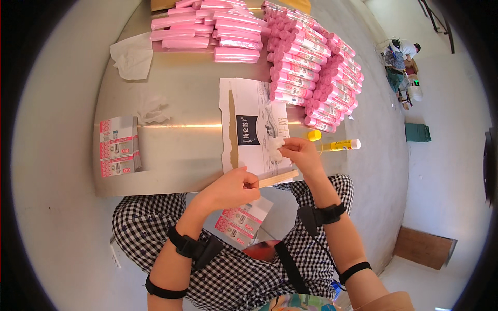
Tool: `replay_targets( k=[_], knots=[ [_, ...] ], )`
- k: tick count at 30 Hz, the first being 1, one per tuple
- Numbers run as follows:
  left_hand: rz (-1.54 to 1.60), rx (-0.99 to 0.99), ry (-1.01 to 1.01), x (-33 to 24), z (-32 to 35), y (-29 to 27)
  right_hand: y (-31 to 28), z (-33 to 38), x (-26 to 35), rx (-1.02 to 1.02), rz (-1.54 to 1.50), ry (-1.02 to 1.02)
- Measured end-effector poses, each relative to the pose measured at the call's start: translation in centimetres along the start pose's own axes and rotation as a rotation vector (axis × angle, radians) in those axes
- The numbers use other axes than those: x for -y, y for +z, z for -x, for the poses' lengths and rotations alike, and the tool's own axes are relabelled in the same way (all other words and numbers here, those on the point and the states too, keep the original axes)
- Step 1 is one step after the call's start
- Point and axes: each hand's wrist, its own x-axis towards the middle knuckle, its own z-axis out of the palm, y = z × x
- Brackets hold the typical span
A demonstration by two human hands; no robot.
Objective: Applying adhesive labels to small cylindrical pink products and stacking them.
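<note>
My left hand (233,189) is closed at the table's near edge, its curled fingers at the left end of a pale wooden stick (279,178). The stick lies along the near side of a flattened white carton board (248,155). That board has a dark square panel and a torn brown strip on it. In my right hand (302,158), pinched between thumb and fingertips, is a crumpled white tissue (276,149) resting over the board's right part. Beyond that hand are a yellow glue stick (340,145) and its yellow cap (314,135).
Pink-wrapped rolls (295,67) are stacked at the far right, with pink sleeves (207,28) piled beside them. Printed label sheets (118,147) sit at the left, and more labels (241,223) are below the table edge. White paper (132,56) lies far left.
</note>
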Motion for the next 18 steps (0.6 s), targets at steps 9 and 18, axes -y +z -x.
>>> replay_targets(
  k=[9, 18],
  knots=[
    [0.013, 0.004, -0.015, -0.5, 0.1, -0.1, 2.6, -0.5, -1.0, -0.462, 0.680, -0.546],
    [-0.028, -0.007, 0.014, -0.1, 0.0, 0.0, 1.1, 0.3, -1.0, -0.292, 0.955, -0.772]
  ],
)
